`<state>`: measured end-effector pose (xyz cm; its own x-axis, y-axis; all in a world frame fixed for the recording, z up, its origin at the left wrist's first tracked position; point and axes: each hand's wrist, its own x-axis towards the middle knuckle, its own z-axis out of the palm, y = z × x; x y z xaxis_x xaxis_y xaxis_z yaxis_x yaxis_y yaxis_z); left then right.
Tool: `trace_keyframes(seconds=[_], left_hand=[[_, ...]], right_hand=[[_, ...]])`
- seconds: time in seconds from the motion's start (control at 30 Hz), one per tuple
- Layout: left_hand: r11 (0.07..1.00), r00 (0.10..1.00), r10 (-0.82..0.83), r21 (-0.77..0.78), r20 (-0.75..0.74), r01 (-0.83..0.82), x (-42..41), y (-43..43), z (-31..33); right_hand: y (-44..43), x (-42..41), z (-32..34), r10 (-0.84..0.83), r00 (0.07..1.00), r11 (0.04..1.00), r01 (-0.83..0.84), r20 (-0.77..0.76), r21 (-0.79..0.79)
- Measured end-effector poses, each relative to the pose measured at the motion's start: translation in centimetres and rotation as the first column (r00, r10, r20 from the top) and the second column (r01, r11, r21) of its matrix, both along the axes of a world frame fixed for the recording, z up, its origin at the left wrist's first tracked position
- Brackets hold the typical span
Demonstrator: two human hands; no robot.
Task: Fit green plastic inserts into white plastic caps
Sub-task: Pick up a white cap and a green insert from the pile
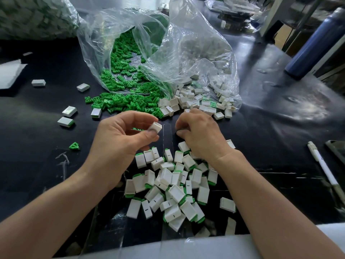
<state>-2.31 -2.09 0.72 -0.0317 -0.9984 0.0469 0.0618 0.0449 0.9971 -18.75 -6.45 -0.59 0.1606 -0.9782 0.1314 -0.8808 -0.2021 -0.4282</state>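
A white cap (pixel 156 126) is pinched between the thumb and first finger of the left hand (pixel 119 135), lifted just above the tabletop (pixel 270 128). It sits tilted at the fingertips. That hand is turned palm inward with its other fingers (pixel 130 119) curled loosely over the palm, and the forearm comes in from the lower left.

The right hand (pixel 199 133) is just beside it, back upward, wrist bent down and fingers curled toward the cap. Whether they hold anything cannot be told, since the fingertips are tucked under.

Below and between the wrists lies a heap of finished pieces (pixel 173 186), white caps with green showing at their ends. Beyond the hands a pile of green inserts (pixel 127 103) spills out on the left, touching a pile of empty caps (pixel 194 101) on the right. Both piles run out of clear plastic bags (pixel 196 43).

A few finished pieces (pixel 69 111) lie scattered to the left, and a single green insert (pixel 74 146) lies apart near the left forearm. A white pen (pixel 323 165) lies far right, with a blue bottle (pixel 315 45) standing beyond it.
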Motion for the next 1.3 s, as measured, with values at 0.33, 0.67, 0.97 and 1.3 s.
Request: trace_keyframes(seconds=[0.33,0.67,0.97,1.3], left_hand=[[1.0,1.0,-0.004,0.011,0.001,0.004,0.0,-0.2,0.0],[1.0,1.0,-0.012,0.028,0.011,0.012,0.0,-0.3,-0.1],[0.999,1.0,-0.028,0.024,-0.004,0.028,0.0,-0.3,-0.1],[0.999,0.996,-0.026,-0.032,0.083,0.029,0.2,-0.2,0.0]], right_hand=[[2.3,0.8,2.4,0.065,0.656,0.986,-0.16,0.752,0.055],[2.9,1.3,2.5,0.094,0.599,0.973,-0.223,0.795,0.053],[2.8,1.2,2.3,0.083,0.604,0.972,-0.226,0.793,0.07],[3.0,1.2,2.4,0.097,0.639,0.955,-0.275,0.763,0.108]])
